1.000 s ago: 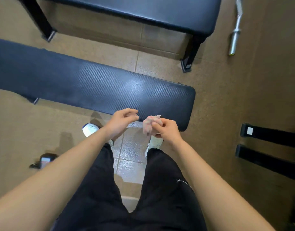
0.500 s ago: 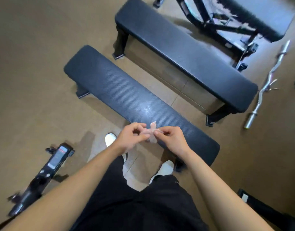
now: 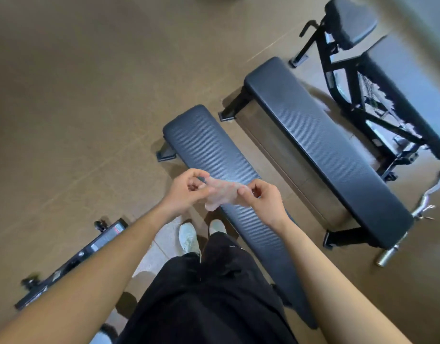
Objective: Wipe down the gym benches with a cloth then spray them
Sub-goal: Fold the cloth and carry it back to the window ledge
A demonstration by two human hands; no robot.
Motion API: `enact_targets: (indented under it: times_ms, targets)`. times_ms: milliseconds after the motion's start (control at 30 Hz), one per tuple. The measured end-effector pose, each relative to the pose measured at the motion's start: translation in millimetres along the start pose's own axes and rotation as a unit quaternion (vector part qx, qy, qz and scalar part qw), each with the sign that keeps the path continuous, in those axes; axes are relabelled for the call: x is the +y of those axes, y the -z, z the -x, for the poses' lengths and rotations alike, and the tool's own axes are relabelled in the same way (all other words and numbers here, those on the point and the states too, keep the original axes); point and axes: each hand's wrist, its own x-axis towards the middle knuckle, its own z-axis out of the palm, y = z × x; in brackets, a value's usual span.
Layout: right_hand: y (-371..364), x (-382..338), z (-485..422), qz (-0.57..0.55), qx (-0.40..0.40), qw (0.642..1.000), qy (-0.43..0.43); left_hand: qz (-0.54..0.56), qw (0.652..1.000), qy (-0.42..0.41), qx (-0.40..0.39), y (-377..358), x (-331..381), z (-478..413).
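- A pale cloth (image 3: 220,196) is pinched at one edge by the left grip (image 3: 186,192) and at the other by the right grip (image 3: 262,202).
- The cloth is held spread over the near bench (image 3: 214,152).
- A second bench (image 3: 325,145) is seen just beside it, parallel.

Left hand (image 3: 186,189) and right hand (image 3: 262,201) pinch opposite ends of pale cloth (image 3: 220,194), motion-blurred, possibly stretched, above near bench (image 3: 206,142). Second bench (image 3: 320,135) parallel beyond. Curl bar (image 3: 422,207) on floor (image 3: 77,95) at right.
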Motion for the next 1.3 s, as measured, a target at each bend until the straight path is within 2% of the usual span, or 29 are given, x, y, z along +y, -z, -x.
enact_targets:
  times_ms: [133,300,467,633,800,967,1133,1300]
  targets:
    - [-9.1,-30.6,-56.6,-0.023,-0.009,1.000,0.010,-0.034,0.998,0.019,0.043,49.8,6.9,-30.8]
    - [-32.3,-61.8,-134.0,-0.062,-0.040,0.997,0.008,-0.118,0.990,0.051,0.054,106.2,22.8,-84.3]
    - [-44.0,-97.3,-198.7,-0.042,-0.072,0.996,0.002,-0.119,0.987,0.019,0.103,150.7,64.3,-129.8]
    - [-53.8,-147.5,-250.0,0.017,-0.113,0.993,-0.013,-0.107,0.991,-0.027,0.069,199.7,106.2,-178.3]
    - [-81.8,-235.0,-303.6,-0.055,-0.046,0.997,0.023,-0.111,0.990,-0.092,-0.004,267.0,148.6,-243.8]
    - [-127.8,-334.4,-368.8,-0.146,-0.031,0.987,0.058,-0.118,0.980,-0.132,-0.092,354.3,183.1,-314.4]
    - [-156.3,-405.9,-424.8,-0.154,0.063,0.986,0.009,-0.144,0.973,-0.131,-0.124,434.1,210.6,-377.4]
    - [-140.3,-439.1,-473.0,-0.178,0.126,0.975,-0.037,-0.164,0.964,-0.116,-0.172,466.1,237.6,-432.8]
